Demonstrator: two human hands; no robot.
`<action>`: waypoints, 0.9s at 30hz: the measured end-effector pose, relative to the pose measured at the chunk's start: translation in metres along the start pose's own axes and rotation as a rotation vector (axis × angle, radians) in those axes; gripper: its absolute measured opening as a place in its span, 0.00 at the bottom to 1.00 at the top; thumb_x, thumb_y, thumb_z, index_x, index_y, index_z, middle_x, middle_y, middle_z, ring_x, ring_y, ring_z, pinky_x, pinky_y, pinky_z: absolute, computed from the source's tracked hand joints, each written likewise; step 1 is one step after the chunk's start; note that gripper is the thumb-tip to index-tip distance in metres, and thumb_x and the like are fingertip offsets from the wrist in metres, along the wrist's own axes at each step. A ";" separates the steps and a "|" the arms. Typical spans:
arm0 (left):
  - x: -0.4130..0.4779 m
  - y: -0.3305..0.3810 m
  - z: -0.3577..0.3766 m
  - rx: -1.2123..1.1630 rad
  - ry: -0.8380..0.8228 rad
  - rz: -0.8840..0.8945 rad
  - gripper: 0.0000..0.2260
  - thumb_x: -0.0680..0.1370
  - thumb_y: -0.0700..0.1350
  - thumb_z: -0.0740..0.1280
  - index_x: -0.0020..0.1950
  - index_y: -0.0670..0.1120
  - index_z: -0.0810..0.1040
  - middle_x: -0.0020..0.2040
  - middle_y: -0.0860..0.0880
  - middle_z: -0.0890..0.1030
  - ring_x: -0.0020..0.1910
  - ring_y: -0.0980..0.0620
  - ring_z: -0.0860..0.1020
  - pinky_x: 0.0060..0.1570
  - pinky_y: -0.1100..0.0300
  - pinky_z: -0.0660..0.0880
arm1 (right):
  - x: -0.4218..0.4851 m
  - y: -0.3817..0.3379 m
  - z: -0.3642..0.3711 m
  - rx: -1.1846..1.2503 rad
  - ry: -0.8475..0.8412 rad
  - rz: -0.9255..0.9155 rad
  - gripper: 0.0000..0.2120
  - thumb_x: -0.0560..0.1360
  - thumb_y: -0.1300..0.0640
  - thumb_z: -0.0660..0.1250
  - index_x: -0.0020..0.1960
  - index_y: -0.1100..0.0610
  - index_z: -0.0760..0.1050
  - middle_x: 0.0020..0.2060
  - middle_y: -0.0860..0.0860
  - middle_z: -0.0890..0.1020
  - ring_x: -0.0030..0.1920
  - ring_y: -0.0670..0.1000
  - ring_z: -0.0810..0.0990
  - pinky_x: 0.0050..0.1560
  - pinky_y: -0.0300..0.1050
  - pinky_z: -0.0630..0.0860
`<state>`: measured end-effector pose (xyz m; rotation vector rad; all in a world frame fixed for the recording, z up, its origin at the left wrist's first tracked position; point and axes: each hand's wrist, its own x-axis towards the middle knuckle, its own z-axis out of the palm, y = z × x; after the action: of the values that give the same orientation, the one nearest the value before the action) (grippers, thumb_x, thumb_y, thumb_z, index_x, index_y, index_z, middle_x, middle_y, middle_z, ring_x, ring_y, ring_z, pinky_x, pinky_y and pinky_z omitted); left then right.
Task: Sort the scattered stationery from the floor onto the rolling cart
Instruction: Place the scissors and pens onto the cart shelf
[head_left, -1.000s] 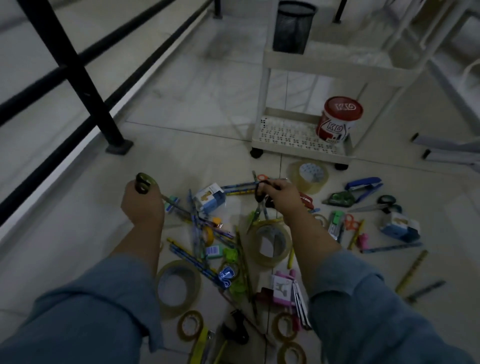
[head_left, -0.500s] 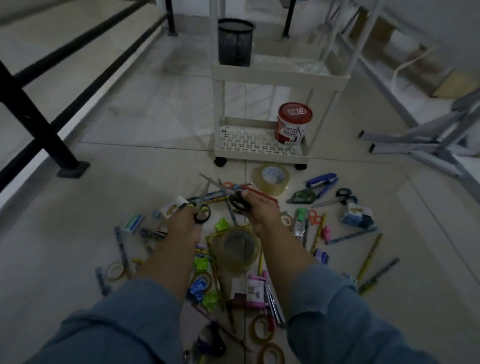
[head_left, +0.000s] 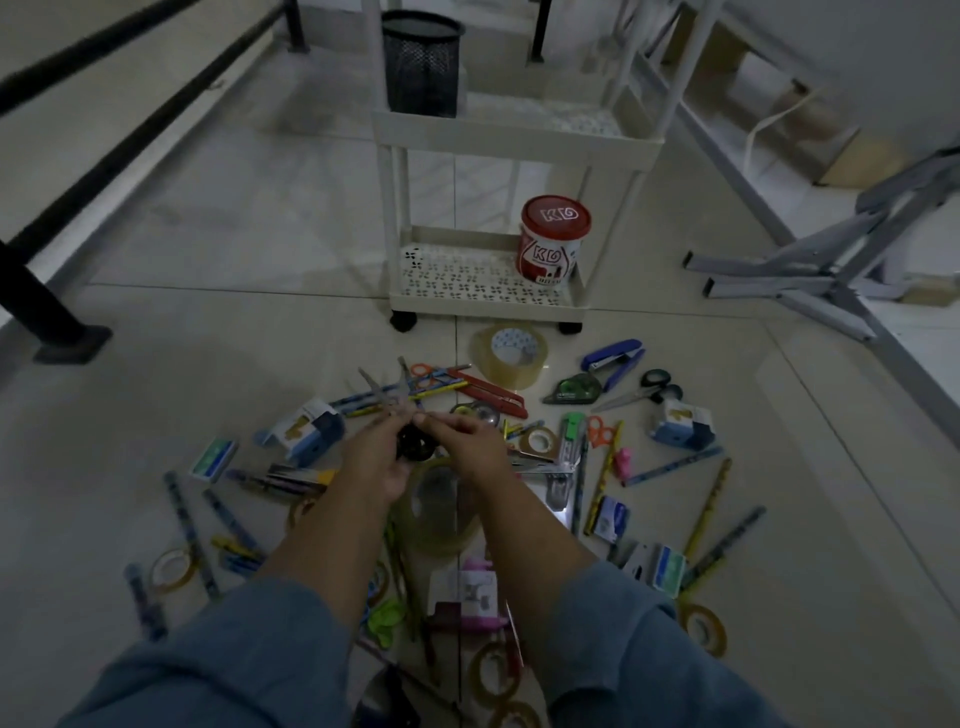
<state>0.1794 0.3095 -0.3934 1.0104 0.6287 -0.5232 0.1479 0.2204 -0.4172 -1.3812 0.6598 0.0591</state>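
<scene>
Evidently both hands are meeting low above the floor, the left hand and right hand pinching black-handled scissors between them, blades fanning away toward the rolling cart, which is standing well apart. They are probably bundling the scissors for one trip. A red-lidded tub is occupying the bottom shelf's right side. A clear tape roll and a blue stapler are lying just before the wheels.
</scene>
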 end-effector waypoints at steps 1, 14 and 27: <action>0.001 0.000 0.003 -0.006 0.005 -0.010 0.11 0.79 0.37 0.62 0.61 0.38 0.73 0.65 0.38 0.73 0.57 0.43 0.73 0.55 0.54 0.72 | 0.005 -0.001 -0.005 -0.038 0.014 0.008 0.15 0.74 0.52 0.69 0.51 0.64 0.80 0.45 0.55 0.82 0.46 0.50 0.79 0.43 0.39 0.74; 0.022 0.002 0.003 0.024 -0.050 -0.096 0.03 0.78 0.37 0.63 0.49 0.42 0.75 0.46 0.43 0.77 0.44 0.48 0.77 0.40 0.55 0.75 | 0.097 -0.001 -0.070 -0.910 0.245 -0.170 0.16 0.76 0.58 0.64 0.62 0.63 0.73 0.59 0.60 0.76 0.58 0.60 0.75 0.57 0.49 0.72; 0.039 0.000 0.004 0.019 -0.034 0.012 0.10 0.81 0.43 0.58 0.58 0.40 0.73 0.46 0.46 0.79 0.43 0.50 0.77 0.45 0.55 0.74 | 0.102 0.002 -0.063 -0.809 0.244 -0.175 0.08 0.74 0.64 0.65 0.53 0.64 0.75 0.52 0.61 0.79 0.51 0.59 0.77 0.46 0.44 0.72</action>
<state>0.2083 0.3014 -0.4191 1.0209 0.5883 -0.5354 0.2057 0.1285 -0.4693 -2.2474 0.7493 0.0168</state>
